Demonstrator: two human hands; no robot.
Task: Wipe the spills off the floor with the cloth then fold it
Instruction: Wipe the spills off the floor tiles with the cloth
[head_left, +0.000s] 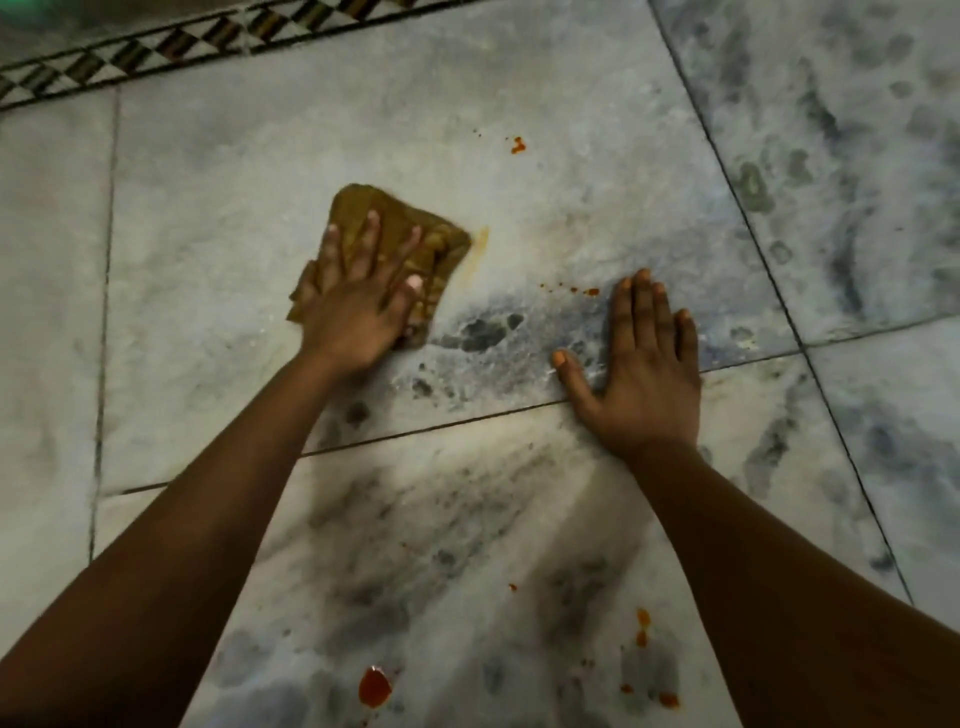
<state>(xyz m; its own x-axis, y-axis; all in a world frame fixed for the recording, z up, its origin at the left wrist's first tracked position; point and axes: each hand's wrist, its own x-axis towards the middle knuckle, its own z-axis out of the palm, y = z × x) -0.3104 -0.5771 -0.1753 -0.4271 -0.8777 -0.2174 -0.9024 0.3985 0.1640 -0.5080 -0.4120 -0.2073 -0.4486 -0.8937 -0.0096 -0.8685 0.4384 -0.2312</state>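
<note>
Red blob (374, 687) lay nearest the camera, bottom edge of the head view, w/ smaller red drops (643, 626) to its right on the same marble tile. None of these looked touched.

Further up, both forearms reached fwd onto the floor (519, 93). Left hand (358, 301) was pressed flat on the cloth (405, 239), fingers spread wide across it, palm down, not gripping so much as pinning it. Cloth was a brownish-yellow rag, bunched into a rough square, lying on the big middle tile, left of centre. Pale orange smear (479, 247) sat just beside its right edge, looked like a half-wiped streak. Right hand (644, 358) was flat on the bare floor, fingers open and together, holding nothing, prob. bracing body weight.

More spots: tiny red specks (582, 290) near the right hand's fingertips, and one splash (517, 145) further off toward the patterned border strip (171, 47).

Step, as I judged it: wiping phase, early-to-mid; folding not begun. Next move would need the cloth pushed right over the smear, then on to the specks, the far splash, and back to the near blob & drops.

No brands, labels or writing could be read anywhere.
</note>
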